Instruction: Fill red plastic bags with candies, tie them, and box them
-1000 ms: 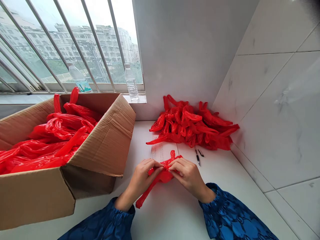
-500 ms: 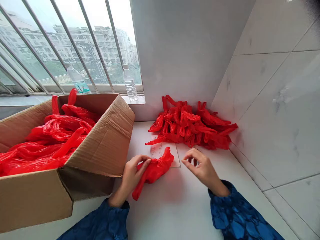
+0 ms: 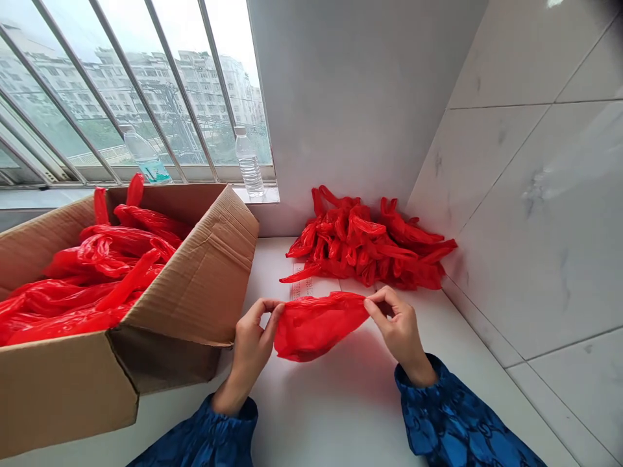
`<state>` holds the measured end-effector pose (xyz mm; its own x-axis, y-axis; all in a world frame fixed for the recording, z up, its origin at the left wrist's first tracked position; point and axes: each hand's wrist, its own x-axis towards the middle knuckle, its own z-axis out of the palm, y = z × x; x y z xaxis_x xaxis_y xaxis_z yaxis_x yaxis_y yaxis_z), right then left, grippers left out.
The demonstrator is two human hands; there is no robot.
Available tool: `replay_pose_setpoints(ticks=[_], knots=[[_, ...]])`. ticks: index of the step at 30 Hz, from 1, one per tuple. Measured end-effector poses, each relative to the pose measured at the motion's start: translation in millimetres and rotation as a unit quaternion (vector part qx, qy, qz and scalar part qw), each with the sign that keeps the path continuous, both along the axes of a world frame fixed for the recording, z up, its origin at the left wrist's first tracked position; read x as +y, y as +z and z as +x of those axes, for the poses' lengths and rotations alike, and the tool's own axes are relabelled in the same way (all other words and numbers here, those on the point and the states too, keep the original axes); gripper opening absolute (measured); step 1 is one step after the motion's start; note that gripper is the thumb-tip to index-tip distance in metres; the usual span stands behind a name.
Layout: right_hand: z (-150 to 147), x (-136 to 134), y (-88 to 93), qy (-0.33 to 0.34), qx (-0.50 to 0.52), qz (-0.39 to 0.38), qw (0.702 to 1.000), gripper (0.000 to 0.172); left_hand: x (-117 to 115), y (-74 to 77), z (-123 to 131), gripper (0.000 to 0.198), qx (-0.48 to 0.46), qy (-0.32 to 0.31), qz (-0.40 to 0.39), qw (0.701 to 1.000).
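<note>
A red plastic bag is stretched sideways above the white table, between my two hands. My left hand pinches its left top corner between thumb and fingers. At the opposite corner, my right hand has the bag pinched the same way. Just behind it lies a pile of crumpled red plastic bags, against the wall. Under the pile's front edge, a sheet of printed paper is partly covered by the bags.
On the left stands an open cardboard box full of red plastic bags; its raised flap is close to my left hand. Two clear bottles, one with a blue label and a plain one, stand on the sill. A tiled wall bounds the right.
My right hand has moved left and taken hold of the bag's right corner. The bag, earlier bunched and hanging from my left hand, is now spread out between both hands.
</note>
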<state>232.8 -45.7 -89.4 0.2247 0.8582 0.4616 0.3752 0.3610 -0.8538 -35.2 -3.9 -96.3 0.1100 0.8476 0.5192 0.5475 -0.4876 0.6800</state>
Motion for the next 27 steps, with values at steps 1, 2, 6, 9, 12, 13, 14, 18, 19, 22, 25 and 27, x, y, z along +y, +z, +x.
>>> replay_pose_setpoints(ticks=[1, 2, 6, 9, 12, 13, 14, 18, 19, 22, 25, 27], knots=[[4, 0, -0.2, -0.006, 0.007, -0.007, 1.000, 0.020, 0, -0.2, -1, 0.022, -0.002, 0.002, -0.005, 1.000], [6, 1, -0.5, -0.003, 0.002, -0.013, 1.000, 0.018, 0, 0.3, -1, 0.021, -0.004, 0.001, -0.010, 1.000], [1, -1, 0.1, 0.039, -0.061, -0.034, 0.997, 0.004, -14, 10.1, 10, 0.022, 0.016, -0.024, 0.022, 0.999], [-8, -5, 2.9, 0.049, -0.096, -0.040, 0.993, 0.015, -25, 19.6, 24, 0.037, 0.118, -0.088, 0.088, 0.985], [-15, -8, 4.7, 0.038, -0.116, -0.035, 0.992, 0.020, -30, 23.1, 33, 0.025, 0.175, -0.099, 0.125, 0.972], [-15, -9, 4.5, 0.031, -0.111, -0.035, 0.993, 0.016, -29, 22.9, 34, 0.016, 0.167, -0.091, 0.128, 0.973], [-14, -9, 4.1, 0.022, -0.095, -0.037, 0.995, 0.014, -28, 22.3, 33, 0.009, 0.147, -0.079, 0.125, 0.978], [-3, -6, 1.0, -0.040, 0.011, -0.044, 0.998, 0.020, -19, 19.5, 22, 0.006, -0.045, 0.025, 0.065, 0.997], [0, -5, 0.7, -0.054, 0.032, -0.042, 0.997, 0.020, -17, 19.2, 19, 0.008, -0.108, 0.045, 0.044, 0.992], [4, -5, 1.8, -0.065, 0.074, -0.029, 0.995, 0.017, -18, 20.7, 15, 0.014, -0.237, 0.035, 0.001, 0.971], [1, -10, 6.5, -0.038, 0.100, -0.021, 0.994, 0.030, -28, 27.4, 17, 0.034, -0.216, -0.023, -0.012, 0.976], [-2, -14, 11.2, -0.019, 0.101, -0.023, 0.994, 0.040, -37, 35.3, 18, 0.035, -0.151, -0.062, -0.011, 0.986]])
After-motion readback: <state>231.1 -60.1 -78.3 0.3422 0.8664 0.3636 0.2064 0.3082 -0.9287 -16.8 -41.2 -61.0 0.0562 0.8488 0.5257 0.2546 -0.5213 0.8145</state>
